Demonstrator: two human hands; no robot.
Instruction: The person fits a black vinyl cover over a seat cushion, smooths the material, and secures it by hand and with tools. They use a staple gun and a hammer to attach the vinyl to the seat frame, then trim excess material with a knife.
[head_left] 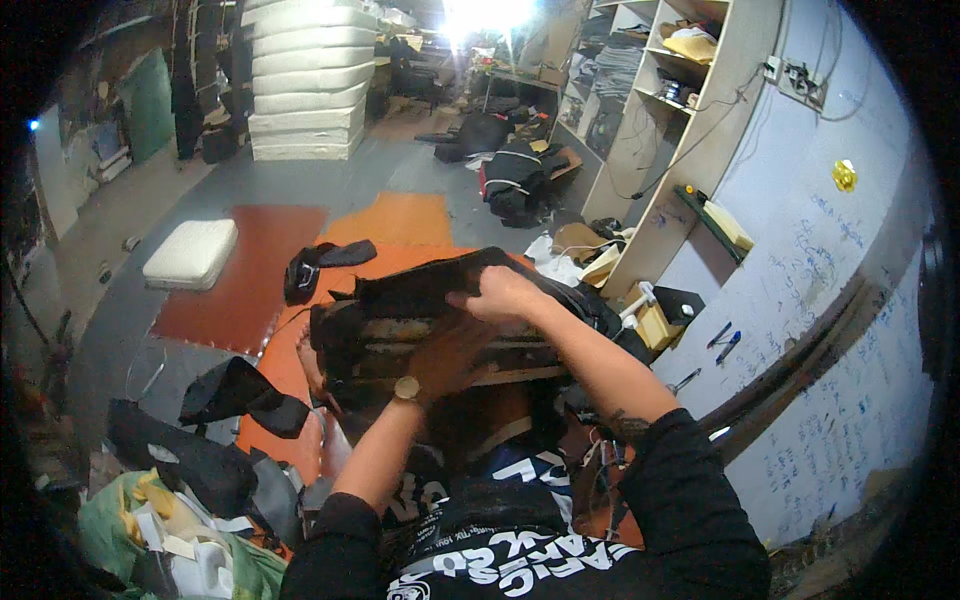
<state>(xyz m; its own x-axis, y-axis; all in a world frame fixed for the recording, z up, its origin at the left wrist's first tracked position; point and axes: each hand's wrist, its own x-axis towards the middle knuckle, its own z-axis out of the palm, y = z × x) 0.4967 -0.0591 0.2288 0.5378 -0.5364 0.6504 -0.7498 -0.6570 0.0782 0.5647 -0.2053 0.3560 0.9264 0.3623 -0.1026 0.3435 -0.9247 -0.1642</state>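
A boxy frame with wooden slats (520, 376) and a black covering (415, 290) lies across my lap, its open side facing me. My right hand (500, 297) is closed in a fist over the far part of it, against the black covering. What its fingers grip is hidden. My left hand (455, 350), below a wrist with a round gold-toned watch (407, 388), reaches inside the frame. It is dark and smeared by motion, so its fingers do not show clearly.
Orange sheet material (400, 215) and a red-brown sheet (240, 270) cover the floor, with a white cushion (190, 253) at left. Black scraps (245, 395) and a green sack (120, 530) lie nearer. A hammer (640, 300) rests at right beside a yellow block (657, 327). Shelves (640, 150) line the right wall.
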